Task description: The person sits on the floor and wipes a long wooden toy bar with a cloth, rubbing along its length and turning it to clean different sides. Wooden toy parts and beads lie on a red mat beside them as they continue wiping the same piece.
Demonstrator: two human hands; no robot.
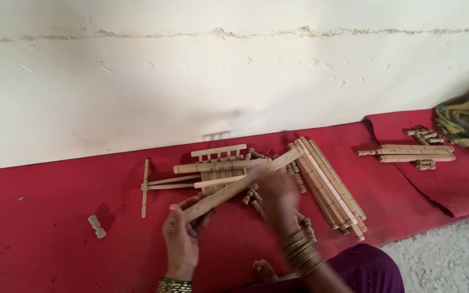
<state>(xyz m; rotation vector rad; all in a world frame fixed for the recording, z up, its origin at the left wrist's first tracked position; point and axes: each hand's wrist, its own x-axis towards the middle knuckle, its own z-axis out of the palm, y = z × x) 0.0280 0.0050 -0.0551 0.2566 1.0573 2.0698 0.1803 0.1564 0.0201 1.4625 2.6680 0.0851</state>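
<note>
- Red cloth covers the floor below a rough white wall.
- Head view: the wooden stick lies slanted above a heap of wooden parts, held at both hands.
- Better to grip near both ends, so it stays level.
- Left hand, palm up, has its fingers curled round the lower end.
- Right hand, blurred, wrist bent, covers the middle; how its fingers lie I cannot tell.

A small turned wooden peg lies alone on the red mat; a folded patterned cloth sits by the white wall.
</note>
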